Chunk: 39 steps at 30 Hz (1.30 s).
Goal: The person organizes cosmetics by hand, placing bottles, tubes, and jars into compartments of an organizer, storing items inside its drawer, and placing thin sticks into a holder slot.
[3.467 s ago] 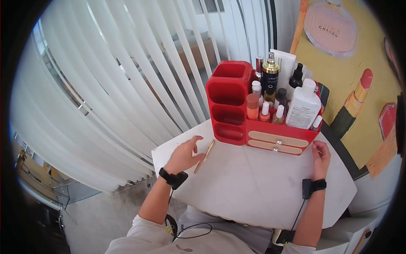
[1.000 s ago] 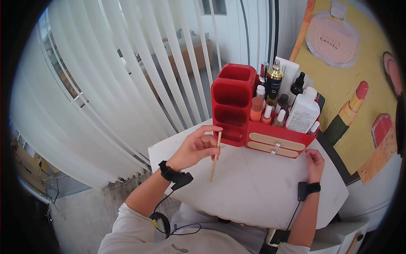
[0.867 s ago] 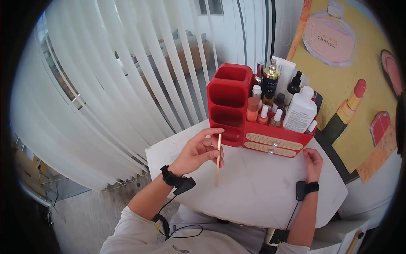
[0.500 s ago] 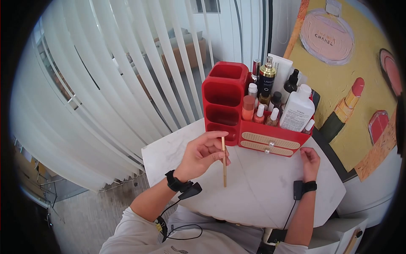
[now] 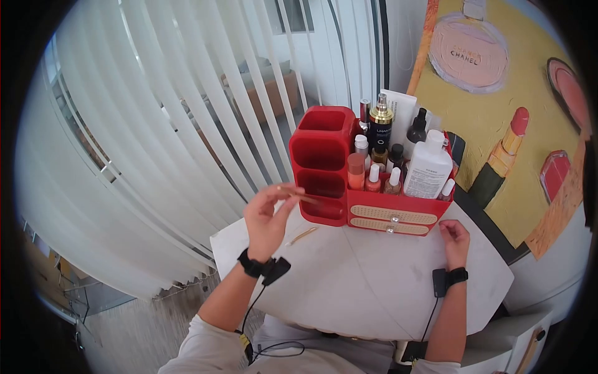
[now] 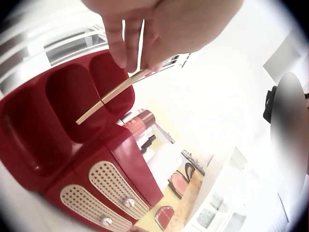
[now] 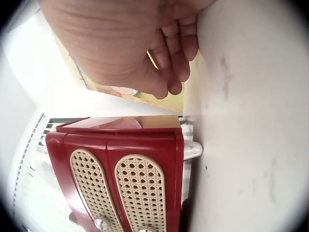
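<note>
Now, a thin golden stick (image 5: 299, 195) was pinched between the fingertips of the left hand (image 5: 265, 218), raised above the white marble-look table (image 5: 374, 280) and held nearly level, its far end aimed at the lower open compartments of the red plastic cosmetics organiser (image 5: 324, 165). A second slim golden stick (image 5: 303, 235) was seen lying on the table just beside that hand. The right hand (image 5: 455, 240) was rested on the table near the organiser's woven-front drawers (image 5: 392, 217), fingers loosely curled, nothing grasped.

Left hand (image 5: 266, 218) raised, pinching; right hand (image 5: 455, 239) curled.
</note>
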### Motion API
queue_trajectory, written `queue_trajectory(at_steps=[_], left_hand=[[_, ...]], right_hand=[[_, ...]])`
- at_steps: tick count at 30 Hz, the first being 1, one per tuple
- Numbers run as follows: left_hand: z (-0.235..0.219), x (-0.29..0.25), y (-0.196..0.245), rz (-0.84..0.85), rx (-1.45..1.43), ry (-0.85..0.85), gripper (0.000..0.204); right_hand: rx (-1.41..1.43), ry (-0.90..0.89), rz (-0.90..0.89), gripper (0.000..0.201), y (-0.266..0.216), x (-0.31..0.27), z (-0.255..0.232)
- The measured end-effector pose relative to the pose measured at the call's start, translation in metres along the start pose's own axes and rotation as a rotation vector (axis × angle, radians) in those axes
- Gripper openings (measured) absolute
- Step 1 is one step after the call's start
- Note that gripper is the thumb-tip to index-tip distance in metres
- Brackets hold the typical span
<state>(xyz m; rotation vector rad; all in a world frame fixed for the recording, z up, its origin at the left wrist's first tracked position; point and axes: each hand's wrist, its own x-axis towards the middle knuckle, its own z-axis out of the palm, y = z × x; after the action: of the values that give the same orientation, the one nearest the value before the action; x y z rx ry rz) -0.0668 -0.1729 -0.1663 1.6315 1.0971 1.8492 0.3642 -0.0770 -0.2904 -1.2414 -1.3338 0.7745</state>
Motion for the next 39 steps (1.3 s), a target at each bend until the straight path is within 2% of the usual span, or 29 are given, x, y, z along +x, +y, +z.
queue_trajectory(at_steps=[1, 2, 5, 9, 14, 18, 20, 24, 26, 29, 30, 31, 33, 34, 35, 37, 39], left_hand=[[-0.001, 0.01, -0.002, 0.059, 0.036, 0.037, 0.03], [0.007, 0.018, -0.001, 0.02, -0.079, 0.089, 0.014], [0.004, 0.027, -0.027, -0.052, 0.046, 0.014, 0.014], [0.003, 0.027, -0.056, -0.135, -0.075, 0.032, 0.006], [-0.003, 0.026, -0.06, -0.196, -0.067, 0.005, 0.002], [-0.001, 0.026, -0.056, -0.248, 0.023, 0.039, 0.005], [-0.004, 0.025, -0.06, -0.088, 0.387, 0.012, 0.009], [-0.015, 0.018, -0.055, -0.116, 0.472, 0.026, 0.022], [-0.025, 0.008, -0.058, -0.139, 0.361, 0.089, 0.037], [-0.038, -0.01, -0.049, -0.161, 0.397, 0.096, 0.045], [-0.043, -0.017, -0.049, -0.206, 0.392, 0.092, 0.036], [-0.048, -0.025, -0.046, -0.208, 0.394, 0.089, 0.036], [-0.053, -0.039, -0.038, -0.339, 0.66, -0.216, 0.026], [-0.05, -0.044, -0.031, -0.326, 0.75, -0.297, 0.019], [-0.051, -0.049, -0.033, -0.331, 0.748, -0.298, 0.019], [-0.052, -0.06, -0.037, -0.237, 0.917, -0.384, 0.017], [-0.057, -0.062, -0.045, -0.253, 0.905, -0.382, 0.016]], right_hand=[[0.011, 0.0, 0.001, 0.006, -0.001, 0.0, 0.0], [0.022, 0.0, -0.001, 0.006, -0.002, 0.001, 0.0], [0.007, 0.003, 0.006, 0.006, -0.002, 0.001, -0.001], [-0.007, 0.011, 0.005, 0.007, -0.004, 0.001, 0.001], [-0.043, 0.008, -0.024, 0.006, -0.004, 0.001, 0.002], [-0.042, 0.004, -0.028, 0.006, -0.001, 0.002, 0.001], [-0.043, 0.005, -0.035, 0.006, -0.002, 0.002, 0.0], [-0.077, 0.002, -0.033, 0.007, 0.001, 0.002, 0.001], [-0.049, -0.005, -0.047, 0.007, 0.0, 0.002, 0.0], [-0.061, 0.002, -0.037, 0.007, -0.004, 0.001, 0.001], [-0.06, 0.002, -0.031, 0.007, -0.003, 0.0, 0.001], [-0.054, 0.001, -0.027, 0.007, -0.002, 0.001, 0.001], [-0.049, 0.003, -0.019, 0.007, -0.002, 0.001, 0.001], [-0.046, 0.002, -0.016, 0.007, -0.003, 0.001, 0.001], [-0.045, 0.0, -0.013, 0.006, -0.004, 0.0, 0.001], [-0.052, -0.005, -0.029, 0.006, -0.001, 0.003, 0.0], [-0.061, -0.02, -0.041, 0.006, 0.001, 0.0, 0.0]])
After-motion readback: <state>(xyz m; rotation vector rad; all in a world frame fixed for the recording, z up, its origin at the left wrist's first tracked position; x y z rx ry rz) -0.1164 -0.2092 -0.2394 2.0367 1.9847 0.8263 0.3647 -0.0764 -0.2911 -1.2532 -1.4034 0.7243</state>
